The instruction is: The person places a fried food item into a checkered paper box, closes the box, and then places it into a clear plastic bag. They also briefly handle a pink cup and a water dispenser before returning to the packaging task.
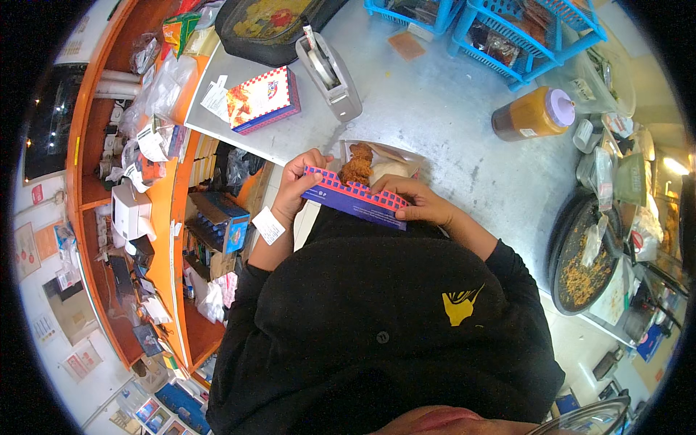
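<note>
Close to my body, at the metal table's front edge, is an open cardboard food box (pixel 353 209) with a blue panel and a red-and-blue checked border. Inside it lie a piece of fried chicken (pixel 357 164) and a pale rounded item wrapped in paper (pixel 389 169), perhaps rice. My left hand (pixel 298 182) grips the box's left end, thumb on the checked border. At the right, my right hand (pixel 416 200) holds the same panel, its fingers reaching over the edge toward the wrapped item. A printed paper slip (pixel 268 225) is stuck to my left wrist.
A closed food box (pixel 263 100) and a grey tape dispenser (pixel 331 81) stand ahead on the metal table (pixel 435 109). Farther right are blue plastic baskets (pixel 505 41), a sauce bottle (pixel 533 114) and a black pan of crumbs (pixel 584 266). Orange shelving (pixel 168 217) runs along the left.
</note>
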Motion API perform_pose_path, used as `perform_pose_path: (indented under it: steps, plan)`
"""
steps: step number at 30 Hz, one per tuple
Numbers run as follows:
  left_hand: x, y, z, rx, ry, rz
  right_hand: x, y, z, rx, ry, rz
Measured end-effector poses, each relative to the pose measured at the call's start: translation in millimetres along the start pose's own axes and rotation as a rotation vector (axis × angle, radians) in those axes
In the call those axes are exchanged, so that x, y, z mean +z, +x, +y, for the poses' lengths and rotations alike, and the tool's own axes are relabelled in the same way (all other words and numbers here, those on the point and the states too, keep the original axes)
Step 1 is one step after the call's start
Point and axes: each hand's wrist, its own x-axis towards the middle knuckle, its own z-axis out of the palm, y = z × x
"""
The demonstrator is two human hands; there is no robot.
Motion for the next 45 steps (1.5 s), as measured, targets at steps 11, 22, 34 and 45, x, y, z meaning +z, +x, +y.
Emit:
perform_pose_path:
  steps: [11,22,34,45]
  plan:
    - [2.3,-9.4,3.0,0.012,0.16,0.034,2.7,15.6,-14.3,0.017,-0.196,-0.065]
    - [3.9,-16.7,12.8,0.063,0.302,-0.066,-16.8,-4.7,-42.3,0.323,-0.113,-0.155]
    - [14.6,15.1,-4.5,0.047,0.416,-0.051,-25.4,-43.6,-33.4,0.4,-0.126,-0.098]
    - [42.3,78.7,-55.6,-0.345,0.948,0.268,-22.9,-49.4,28.8,0.446,-0.316,1.17]
